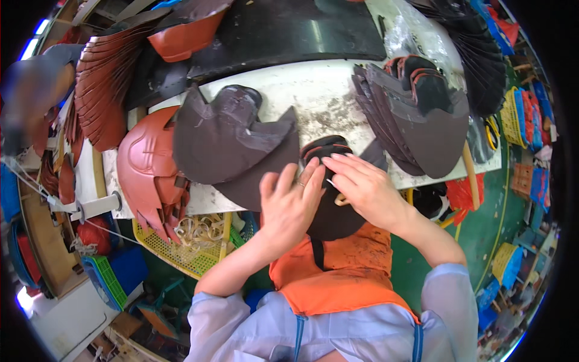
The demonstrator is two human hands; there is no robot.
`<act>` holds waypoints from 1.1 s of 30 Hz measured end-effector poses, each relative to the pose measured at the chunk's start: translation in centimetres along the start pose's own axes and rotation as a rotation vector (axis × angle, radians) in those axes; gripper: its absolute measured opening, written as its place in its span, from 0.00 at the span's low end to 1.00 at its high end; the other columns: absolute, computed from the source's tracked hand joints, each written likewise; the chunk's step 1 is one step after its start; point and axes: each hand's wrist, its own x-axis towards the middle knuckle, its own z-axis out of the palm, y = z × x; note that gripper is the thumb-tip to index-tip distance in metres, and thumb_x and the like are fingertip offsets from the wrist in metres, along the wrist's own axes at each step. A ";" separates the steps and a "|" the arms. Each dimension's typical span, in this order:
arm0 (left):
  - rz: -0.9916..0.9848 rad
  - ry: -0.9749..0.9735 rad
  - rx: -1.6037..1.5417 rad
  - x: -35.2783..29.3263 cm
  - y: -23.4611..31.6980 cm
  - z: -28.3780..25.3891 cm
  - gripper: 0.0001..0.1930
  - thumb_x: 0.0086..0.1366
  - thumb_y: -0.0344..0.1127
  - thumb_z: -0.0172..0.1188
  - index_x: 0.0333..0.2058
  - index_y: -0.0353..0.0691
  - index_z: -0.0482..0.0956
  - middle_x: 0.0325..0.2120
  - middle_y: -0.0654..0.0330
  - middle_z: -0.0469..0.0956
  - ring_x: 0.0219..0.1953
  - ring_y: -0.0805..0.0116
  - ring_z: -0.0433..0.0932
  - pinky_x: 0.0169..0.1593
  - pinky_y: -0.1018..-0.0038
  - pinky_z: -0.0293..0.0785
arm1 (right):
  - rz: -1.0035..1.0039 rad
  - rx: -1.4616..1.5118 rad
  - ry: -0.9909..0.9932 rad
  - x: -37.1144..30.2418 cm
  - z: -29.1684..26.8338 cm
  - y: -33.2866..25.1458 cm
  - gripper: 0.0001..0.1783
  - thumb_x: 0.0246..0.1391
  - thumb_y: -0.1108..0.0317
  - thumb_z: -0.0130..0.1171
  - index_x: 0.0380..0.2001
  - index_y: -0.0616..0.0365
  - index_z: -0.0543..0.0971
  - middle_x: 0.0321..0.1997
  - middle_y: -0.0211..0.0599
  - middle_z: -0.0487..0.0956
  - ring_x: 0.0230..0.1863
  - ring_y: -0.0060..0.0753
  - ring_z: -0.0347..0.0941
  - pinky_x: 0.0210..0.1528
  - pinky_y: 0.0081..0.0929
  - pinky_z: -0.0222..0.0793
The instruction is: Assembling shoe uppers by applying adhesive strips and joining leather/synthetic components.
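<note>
A dark brown leather shoe-upper piece (335, 218) lies at the table's front edge, partly over my orange apron. My left hand (289, 202) rests on its left side, fingers stretched out and partly apart, fingertips near the black, red-edged top (326, 145). My right hand (369, 188) presses its fingertips on the piece from the right, close to the left fingertips. A small tan thing (342, 199) pokes out from under the right hand, held against the palm; its kind is hidden. More dark brown upper pieces (223, 142) lie just left of my hands.
Stacked dark uppers (437, 136) stand right on the white table (295, 90). Reddish-brown uppers (148, 151) lie left, with a fanned stack (105, 90) behind. A black board (301, 30) spans the back. Below the table edge hangs a yellow basket (196, 256) of pale strips.
</note>
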 end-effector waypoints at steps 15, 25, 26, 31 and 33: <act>-0.291 0.017 -0.533 7.9 -17.1 -13.2 0.11 0.55 0.18 0.63 0.37 0.36 0.77 0.40 0.62 0.78 0.47 0.68 0.78 0.59 0.70 0.70 | 0.081 0.240 0.059 -2.1 0.3 0.3 0.20 0.46 0.65 0.73 0.43 0.57 0.80 0.55 0.38 0.77 0.67 0.51 0.69 0.75 0.57 0.51; -0.182 0.042 -0.677 8.7 -13.5 -17.0 0.11 0.55 0.16 0.61 0.36 0.36 0.75 0.38 0.65 0.74 0.41 0.75 0.74 0.45 0.79 0.70 | 0.205 0.609 0.445 3.1 -3.0 -0.1 0.18 0.55 0.71 0.68 0.48 0.61 0.77 0.45 0.41 0.80 0.46 0.39 0.79 0.48 0.31 0.73; -0.098 0.023 -0.544 9.2 -12.3 -16.9 0.11 0.53 0.16 0.61 0.34 0.35 0.76 0.37 0.63 0.75 0.41 0.72 0.75 0.45 0.77 0.70 | 0.166 0.640 0.522 5.0 -4.2 -0.5 0.17 0.56 0.71 0.67 0.48 0.62 0.77 0.44 0.41 0.81 0.42 0.37 0.81 0.47 0.29 0.74; 0.016 0.054 -0.383 8.1 -8.7 -16.8 0.12 0.50 0.15 0.62 0.32 0.35 0.78 0.36 0.57 0.74 0.40 0.60 0.76 0.42 0.70 0.73 | 0.088 0.841 0.190 13.4 -7.3 -3.2 0.12 0.59 0.72 0.65 0.44 0.59 0.76 0.40 0.29 0.78 0.40 0.18 0.73 0.43 0.23 0.71; -0.026 0.139 -0.393 6.9 -8.8 -15.9 0.11 0.49 0.15 0.62 0.31 0.36 0.79 0.38 0.55 0.74 0.39 0.58 0.77 0.41 0.67 0.75 | 0.005 0.803 0.179 14.3 -6.7 -3.1 0.11 0.58 0.74 0.65 0.42 0.58 0.75 0.36 0.28 0.78 0.37 0.17 0.72 0.39 0.22 0.70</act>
